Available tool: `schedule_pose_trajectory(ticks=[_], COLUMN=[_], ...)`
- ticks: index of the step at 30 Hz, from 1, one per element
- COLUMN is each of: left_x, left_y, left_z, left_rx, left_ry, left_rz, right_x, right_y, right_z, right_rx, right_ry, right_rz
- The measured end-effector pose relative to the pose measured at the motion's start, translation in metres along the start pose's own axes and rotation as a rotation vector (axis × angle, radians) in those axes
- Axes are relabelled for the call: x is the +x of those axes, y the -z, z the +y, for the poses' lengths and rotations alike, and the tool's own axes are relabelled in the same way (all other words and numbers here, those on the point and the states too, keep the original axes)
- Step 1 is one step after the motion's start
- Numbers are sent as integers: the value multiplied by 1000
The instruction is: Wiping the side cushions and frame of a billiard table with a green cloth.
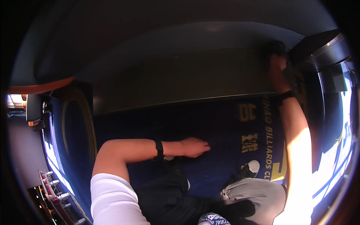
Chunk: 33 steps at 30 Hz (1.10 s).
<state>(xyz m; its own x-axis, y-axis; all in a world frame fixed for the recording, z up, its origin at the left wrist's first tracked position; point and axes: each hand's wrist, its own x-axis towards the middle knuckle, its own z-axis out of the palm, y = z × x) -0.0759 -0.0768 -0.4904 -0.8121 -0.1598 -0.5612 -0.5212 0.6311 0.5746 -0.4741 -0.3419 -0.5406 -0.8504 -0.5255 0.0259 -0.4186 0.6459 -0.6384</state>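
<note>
My right hand (278, 63) reaches far forward into shadow, at the right end of a long dark panel (180, 77) beneath a large dark overhang. It is closed on a dark, rounded bundle (276, 47), too dim and blurred to tell its kind. My left hand (194, 147) hovers or rests in front of my dark-clothed knee, over the blue carpet (210, 127). Its fingers are curled in loosely, and nothing shows in them. A black band (159, 149) circles the left wrist, and another dark band (285, 95) circles the right.
The panel's front edge runs across above the carpet, which carries yellow lettering. At the upper right stands a dark, curved block (324, 50), close beside my right hand. A wooden-edged rim (43, 87) is at the left. Red-framed equipment with metal knobs (60, 197) stands lower left.
</note>
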Motion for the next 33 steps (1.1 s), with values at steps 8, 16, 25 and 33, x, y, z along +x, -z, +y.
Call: schedule_pose_trajectory(ticks=[8,16,25,33], left_x=[30,20,43,106], left_y=[50,89,161,203], left_z=[38,19,-6,-33], left_rx=[-94,92,314,348], left_ry=[-242,-364,74,335], left_rz=[427,749,1178,948], right_x=[-46,-147,-144,-148], right_y=[49,78,98,100], right_z=[-8,-64,-50,-53], right_rx=[-67,695,547,795], right_ry=[583,502,137,167], right_rz=[-91,-653,-572,-649])
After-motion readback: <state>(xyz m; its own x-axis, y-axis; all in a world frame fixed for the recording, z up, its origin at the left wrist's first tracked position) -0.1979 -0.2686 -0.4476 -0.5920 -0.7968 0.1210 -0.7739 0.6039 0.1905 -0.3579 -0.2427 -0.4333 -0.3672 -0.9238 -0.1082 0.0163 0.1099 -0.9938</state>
